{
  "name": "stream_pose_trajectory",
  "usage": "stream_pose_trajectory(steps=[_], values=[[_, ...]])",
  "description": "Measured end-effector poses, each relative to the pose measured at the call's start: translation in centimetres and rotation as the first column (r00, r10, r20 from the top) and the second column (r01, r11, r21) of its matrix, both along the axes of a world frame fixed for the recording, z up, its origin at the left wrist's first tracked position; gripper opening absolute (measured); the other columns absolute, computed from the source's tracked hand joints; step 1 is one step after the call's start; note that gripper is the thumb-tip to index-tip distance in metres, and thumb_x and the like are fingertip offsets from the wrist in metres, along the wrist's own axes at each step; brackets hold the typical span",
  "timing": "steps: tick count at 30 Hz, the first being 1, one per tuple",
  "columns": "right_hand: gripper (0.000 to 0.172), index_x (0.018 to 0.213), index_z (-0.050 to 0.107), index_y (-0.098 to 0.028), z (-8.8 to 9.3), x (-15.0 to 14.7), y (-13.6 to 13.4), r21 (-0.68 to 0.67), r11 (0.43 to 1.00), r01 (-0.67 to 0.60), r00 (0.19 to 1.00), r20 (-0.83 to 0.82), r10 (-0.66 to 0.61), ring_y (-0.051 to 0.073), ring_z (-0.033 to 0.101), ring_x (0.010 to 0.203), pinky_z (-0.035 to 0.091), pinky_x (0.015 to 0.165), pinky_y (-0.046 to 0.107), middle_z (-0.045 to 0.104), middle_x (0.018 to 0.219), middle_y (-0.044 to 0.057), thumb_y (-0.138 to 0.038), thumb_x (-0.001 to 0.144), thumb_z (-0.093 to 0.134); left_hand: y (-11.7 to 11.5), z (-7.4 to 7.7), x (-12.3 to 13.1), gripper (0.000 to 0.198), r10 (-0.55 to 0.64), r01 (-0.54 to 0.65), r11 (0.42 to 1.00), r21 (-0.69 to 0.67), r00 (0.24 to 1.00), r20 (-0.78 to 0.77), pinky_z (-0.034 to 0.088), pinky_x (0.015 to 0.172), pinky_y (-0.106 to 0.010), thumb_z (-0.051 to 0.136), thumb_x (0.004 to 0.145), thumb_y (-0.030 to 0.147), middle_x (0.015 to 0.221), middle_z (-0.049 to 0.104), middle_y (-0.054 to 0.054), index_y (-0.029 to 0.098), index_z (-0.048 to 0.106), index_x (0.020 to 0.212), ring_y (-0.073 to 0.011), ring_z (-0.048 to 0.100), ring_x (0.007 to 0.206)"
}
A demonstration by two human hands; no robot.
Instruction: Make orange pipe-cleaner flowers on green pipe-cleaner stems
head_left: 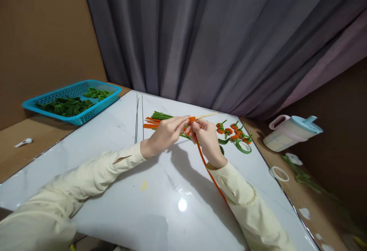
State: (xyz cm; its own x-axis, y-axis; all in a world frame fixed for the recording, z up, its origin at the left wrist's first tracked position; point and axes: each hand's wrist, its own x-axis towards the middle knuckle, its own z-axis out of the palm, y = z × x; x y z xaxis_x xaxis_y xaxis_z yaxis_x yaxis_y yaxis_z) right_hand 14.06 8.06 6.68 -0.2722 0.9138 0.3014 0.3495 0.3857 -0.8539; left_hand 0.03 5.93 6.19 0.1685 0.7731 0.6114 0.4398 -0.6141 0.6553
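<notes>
Grey curtain [183,33] behind. White tabletop [123,189], glossy. Blue basket [78,120] at left with green fuzzy pieces; lidded cup [286,134] at right, off the tabletop.

Left hand [166,132]: fingers fairly straight, close together, tips pinching at the orange coil. Right hand [209,140]: fingers curled, thumb and fingertips closed on the coil's near right side. Both over the middle of the tabletop.

Orange strip [212,178] hangs from the right hand's pinch down along the forearm. Looks light, soft, bendable, probably grippy rather than slippery; likely springs loose if released. Green stem bundle [160,116] and orange stems [150,126] lie beyond the left hand; dark wires [137,121] farther left. Pale stick [208,115] sticks out right of the coil, looks stiff, best taken by its bare end. Orange-and-green pieces [237,130] and green tape roll [248,151] at right.

Smallest: orange coil [192,119], between the fingertips. Likely squashes easily; light pinch on its sides. Whether the stick runs through: can't tell.
</notes>
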Motion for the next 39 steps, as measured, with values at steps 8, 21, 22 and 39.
stream_pose_trajectory(steps=[8,21,22,39], values=[[0.018,0.07,0.055,-0.013,0.1,1.0,0.6,0.295,0.955,-0.021,0.836,0.529,-0.146,0.015,0.05,0.057,0.025,0.052,0.026,0.06,0.067,0.009,-0.002,0.074,0.041,0.3,0.1,-0.9,0.039,0.016,-0.003,0.999,0.032,0.901,-0.434,0.041,0.077,-0.038,0.04,0.066,-0.006,0.082,0.057,-0.011,0.012,0.059,0.094,-0.0252,0.052,0.083],[0.03,0.088,0.065,-0.018,2.7,2.9,-1.0,0.297,0.817,-0.494,0.588,0.807,0.062,0.012,0.05,0.06,0.021,0.052,0.025,0.063,0.075,0.003,0.001,0.08,0.043,0.9,3.5,-3.1,0.022,-0.279,0.28,0.957,-0.073,0.824,-0.493,0.029,0.052,-0.024,0.041,0.07,0.001,0.057,0.054,-0.001,0.017,0.054,0.062,-0.0122,0.047,0.052],[0.025,0.084,0.066,-0.017,2.8,3.0,-1.0,0.278,0.82,-0.501,0.632,0.764,0.127,0.012,0.049,0.06,0.023,0.053,0.025,0.063,0.073,0.003,-0.004,0.083,0.044,0.8,3.7,-3.2,0.022,-0.302,0.293,0.952,-0.094,0.833,-0.463,0.03,0.052,-0.024,0.042,0.074,0.005,0.056,0.055,-0.001,0.016,0.056,0.062,-0.0118,0.048,0.052],[0.037,0.063,0.065,-0.012,3.0,1.8,-1.4,-0.062,0.909,-0.413,0.893,0.17,0.417,0.008,0.036,0.05,0.03,0.053,0.022,0.051,0.056,-0.001,-0.035,0.088,0.05,0.7,2.9,-1.0,0.039,-0.17,0.268,0.883,-0.386,0.948,0.27,0.037,0.051,-0.019,0.053,0.084,0.045,0.065,0.054,0.001,0.013,0.055,0.107,-0.0094,0.05,0.055]])
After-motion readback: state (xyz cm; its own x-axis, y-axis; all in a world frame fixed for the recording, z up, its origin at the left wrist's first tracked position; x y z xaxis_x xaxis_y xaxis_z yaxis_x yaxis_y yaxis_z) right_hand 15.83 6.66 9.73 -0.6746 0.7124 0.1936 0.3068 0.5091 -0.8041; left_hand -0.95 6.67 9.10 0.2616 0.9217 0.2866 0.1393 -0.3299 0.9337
